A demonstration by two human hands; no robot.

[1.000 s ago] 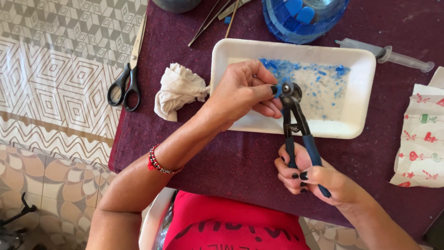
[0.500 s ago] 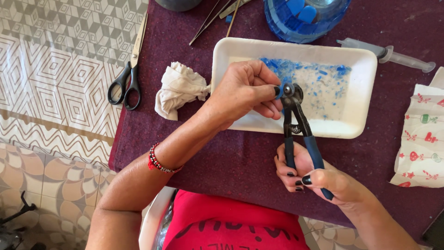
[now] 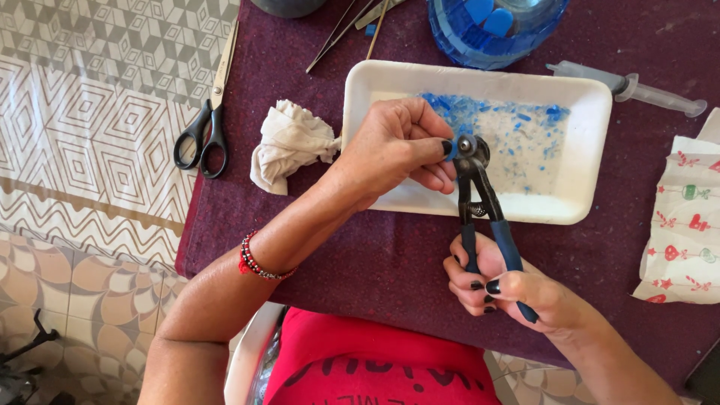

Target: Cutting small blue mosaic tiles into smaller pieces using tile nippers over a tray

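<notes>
Here the left hand [image 3: 397, 150] reaches in from the lower left over the near edge of a white foam tray [image 3: 592, 202], its forearm slanting up across the purple tablecloth [image 3: 375, 262] with a red and black beaded bracelet [image 3: 259, 262] at the wrist. Its fingers are curled, and thumb and forefinger pinch a small blue piece [image 3: 448, 148] that is held right at the head of a pair of nippers [image 3: 480, 195]. The right hand [image 3: 510, 289] sits lower, near the table's front edge, closed around the nippers' two blue handles, dark-painted nails showing; the tool stands nearly upright in the view, with its metal head over the tray. Whether the cutting head is fully closed on the piece cannot be told. Inside the tray lie many scattered blue chips [image 3: 517, 131], thickest toward its far side. Just left of the tray lies a crumpled white cloth [image 3: 289, 142], and further left black-handled scissors [image 3: 206, 124] rest at the cloth's edge. A blue bowl holding blue tiles [image 3: 495, 26] stands beyond the tray, a clear syringe [image 3: 630, 86] lies to the tray's far right, and a white paper napkin with small red and green printed figures [image 3: 686, 225] lies at the right edge.
</notes>
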